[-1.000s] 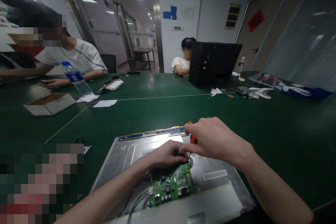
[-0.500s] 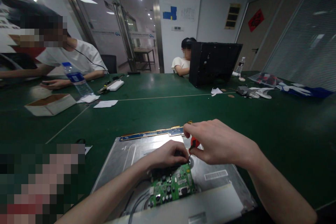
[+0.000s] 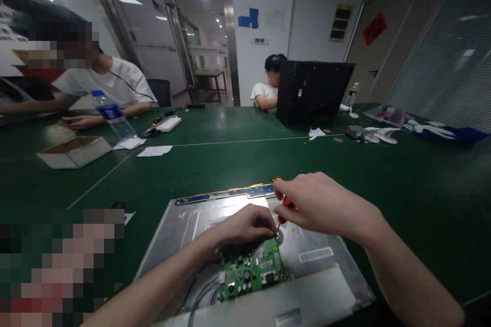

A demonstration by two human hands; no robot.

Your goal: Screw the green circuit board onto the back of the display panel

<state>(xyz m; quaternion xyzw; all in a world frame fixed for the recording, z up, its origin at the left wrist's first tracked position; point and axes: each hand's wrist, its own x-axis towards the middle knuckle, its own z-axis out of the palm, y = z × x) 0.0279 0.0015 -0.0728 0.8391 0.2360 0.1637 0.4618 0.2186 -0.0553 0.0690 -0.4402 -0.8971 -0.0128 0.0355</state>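
Note:
My right hand (image 3: 320,207) grips a red-handled screwdriver (image 3: 288,204), its shaft slanting down to the upper corner of a green circuit board (image 3: 253,272). Close to that tip, my left hand (image 3: 247,225) has its fingers curled together over the board's top edge; what they pinch, if anything, is hidden. The board lies on a flat metal panel (image 3: 326,240), which looks like the back of a display. Along the panel's far edge runs a narrow blue circuit strip (image 3: 222,196). Dark cables (image 3: 203,294) come out at the board's left side.
Ahead on the green table (image 3: 215,163) are an open box (image 3: 76,156), a water bottle (image 3: 115,117) and paper (image 3: 155,150). A large black case (image 3: 314,93) stands at the back. White gloves (image 3: 379,135) lie at the right. Two people sit across and to the left.
My right hand has shifted slightly right, and the screwdriver handle leans more to the right. My left hand stays where it was.

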